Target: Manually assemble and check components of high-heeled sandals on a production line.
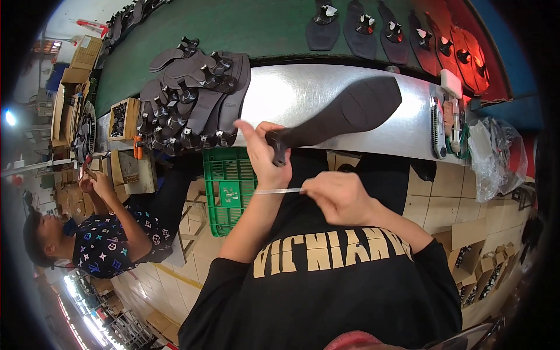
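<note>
My left hand (263, 156) is closed round one end of a black sandal (353, 111), near a dark shiny strap piece (279, 153). The sandal's long sole reaches up to the right over the metal bench edge, its broad flat face in view. Closer to my body, my right hand (341, 197) is closed in a pinch on a thin, pale, see-through strip (281, 191). That strip runs straight across to my left wrist; whether it loops round the wrist is hidden.
A heap of black sandals (198, 96) lies left on the metal bench (274, 87). Several more sandals line the green conveyor (262, 29), some under red light. A cutter knife (438, 128) lies at the right. Below stands a green crate (219, 219). A co-worker (111, 239) sits left.
</note>
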`<state>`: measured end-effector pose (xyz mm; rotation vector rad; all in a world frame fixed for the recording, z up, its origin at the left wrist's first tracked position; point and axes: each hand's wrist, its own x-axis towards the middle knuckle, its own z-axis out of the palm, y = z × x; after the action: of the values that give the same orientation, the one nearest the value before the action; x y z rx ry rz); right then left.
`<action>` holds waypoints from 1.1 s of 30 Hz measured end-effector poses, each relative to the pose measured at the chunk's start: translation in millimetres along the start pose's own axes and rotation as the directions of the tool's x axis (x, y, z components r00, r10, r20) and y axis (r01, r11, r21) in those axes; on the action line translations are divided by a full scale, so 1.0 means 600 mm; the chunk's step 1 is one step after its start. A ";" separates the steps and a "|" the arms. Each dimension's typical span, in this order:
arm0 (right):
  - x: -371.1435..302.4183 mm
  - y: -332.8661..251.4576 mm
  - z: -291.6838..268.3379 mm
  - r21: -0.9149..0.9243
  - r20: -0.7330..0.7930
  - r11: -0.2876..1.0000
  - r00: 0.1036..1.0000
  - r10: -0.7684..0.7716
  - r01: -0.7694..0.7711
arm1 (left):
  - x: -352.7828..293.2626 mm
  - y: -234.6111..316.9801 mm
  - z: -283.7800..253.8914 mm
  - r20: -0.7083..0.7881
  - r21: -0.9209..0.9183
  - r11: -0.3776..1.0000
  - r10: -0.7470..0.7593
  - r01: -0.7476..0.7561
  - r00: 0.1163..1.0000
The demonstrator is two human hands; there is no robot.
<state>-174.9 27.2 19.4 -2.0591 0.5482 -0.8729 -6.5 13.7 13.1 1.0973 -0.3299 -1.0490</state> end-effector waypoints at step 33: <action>-0.030 0.140 -0.235 -0.274 -0.646 0.780 0.708 0.284 -0.563 | 0.191 0.309 -0.210 -0.097 0.763 0.499 0.717 -0.411 0.691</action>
<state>-297.5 -81.7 4.3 -1.8819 1.6583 -1.1443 235.3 1.9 82.5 1.6858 -0.7412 -0.0041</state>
